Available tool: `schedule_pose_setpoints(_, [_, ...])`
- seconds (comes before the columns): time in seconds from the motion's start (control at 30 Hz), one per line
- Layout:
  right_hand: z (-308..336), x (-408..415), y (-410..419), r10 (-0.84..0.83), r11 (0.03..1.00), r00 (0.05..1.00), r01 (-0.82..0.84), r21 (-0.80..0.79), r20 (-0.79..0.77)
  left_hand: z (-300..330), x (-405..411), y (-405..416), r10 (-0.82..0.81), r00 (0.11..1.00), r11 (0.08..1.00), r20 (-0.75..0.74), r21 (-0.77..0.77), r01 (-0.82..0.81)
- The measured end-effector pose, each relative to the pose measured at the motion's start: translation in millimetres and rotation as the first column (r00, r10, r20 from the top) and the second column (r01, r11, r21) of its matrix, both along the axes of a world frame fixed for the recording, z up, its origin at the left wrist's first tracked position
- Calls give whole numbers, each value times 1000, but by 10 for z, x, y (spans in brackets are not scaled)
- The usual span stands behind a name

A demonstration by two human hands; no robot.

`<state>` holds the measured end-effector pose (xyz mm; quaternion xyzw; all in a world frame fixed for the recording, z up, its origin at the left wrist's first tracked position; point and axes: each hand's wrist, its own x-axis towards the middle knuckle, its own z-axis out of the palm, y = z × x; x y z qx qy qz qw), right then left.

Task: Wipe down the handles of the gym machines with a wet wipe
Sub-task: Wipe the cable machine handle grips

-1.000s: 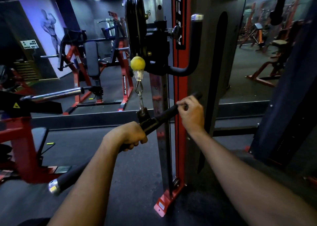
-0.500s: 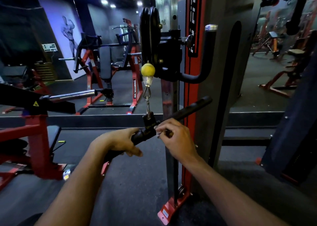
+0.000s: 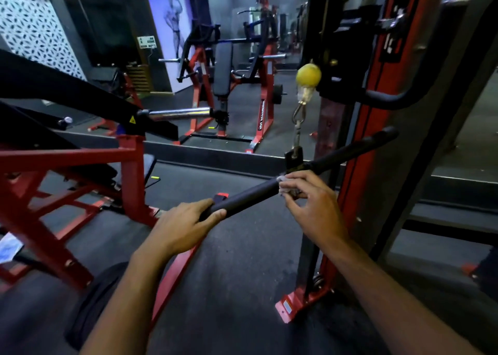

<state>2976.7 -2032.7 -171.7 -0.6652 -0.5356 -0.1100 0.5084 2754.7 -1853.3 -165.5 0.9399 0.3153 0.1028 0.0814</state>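
Stood close on the right: a tall red and black cable machine post [image 3: 377, 139], its red foot plate [image 3: 293, 304] bolted to the dark rubber floor [image 3: 242, 287]. Filled the left side: a big red frame machine [image 3: 80, 166] with a black slanted arm and a shiny steel sleeve [image 3: 179, 112] poking toward the middle. Sat farther back, well apart: a red bench machine [image 3: 223, 85] with a black pad. Left a wide strip of bare floor between the red frame and the post, open down the middle toward the low step at the back. Hung from the post by a metal clip [image 3: 297, 122] under a yellow ball [image 3: 308, 74]: the long black bar handle [image 3: 248, 197], tilted, its far end up by the post and its near end down low. Gripped the low end of the bar: left hand [image 3: 183, 228], fingers curled round it. Pinched a small pale wet wipe [image 3: 284, 186] against the bar just below the clip: right hand [image 3: 315, 206], fingertips bent on the wipe.
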Motion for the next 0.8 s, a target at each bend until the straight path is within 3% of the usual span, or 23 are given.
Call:
schedule_pose_setpoints(0.23, [-153, 11, 154, -11, 996, 998, 16, -92, 55, -318, 21, -230, 47, 941, 960, 336, 245, -135])
schedule_pose_setpoints(0.43, [-183, 48, 320, -66, 998, 993, 65, 11, 102, -581, 80, -352, 96, 874, 906, 477, 321, -275])
schedule_pose_setpoints(0.67, [-267, -156, 570, -174, 985, 977, 175, 4, 125, -732, 51, -202, 49, 888, 949, 458, 257, -185])
schedule_pose_setpoints(0.8, [-381, -395, 607, -74, 994, 966, 92, -62, 247, -724, 43, -55, 3, 920, 987, 391, 147, -66])
